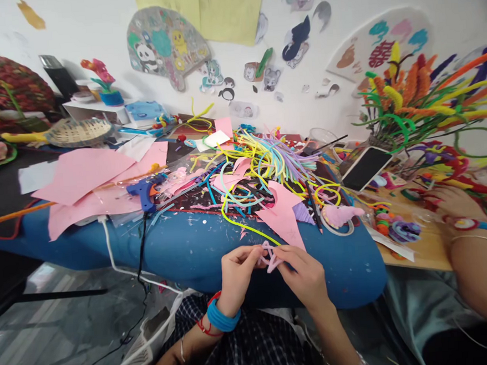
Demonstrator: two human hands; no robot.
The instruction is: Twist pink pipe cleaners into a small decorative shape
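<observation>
Between my two hands is a light purple pipe cleaner (269,258) bent into a small open, star-like shape. My left hand (241,266) pinches its left side between thumb and finger. On the other side, the fingertips of my right hand (302,270) are closed on it too. Just beyond my hands lie a cut piece of pink paper (285,210) and a long yellow pipe cleaner (246,225). A pink fuzzy piece (341,215) rests further right on the blue-covered table edge (198,244).
A blue glue gun (144,194) with a black cord sits left of a heap of pastel pipe cleaners (273,158). Large pink sheets (88,176) cover the left side. At right are a phone (366,168) and a co-worker's hand (453,204).
</observation>
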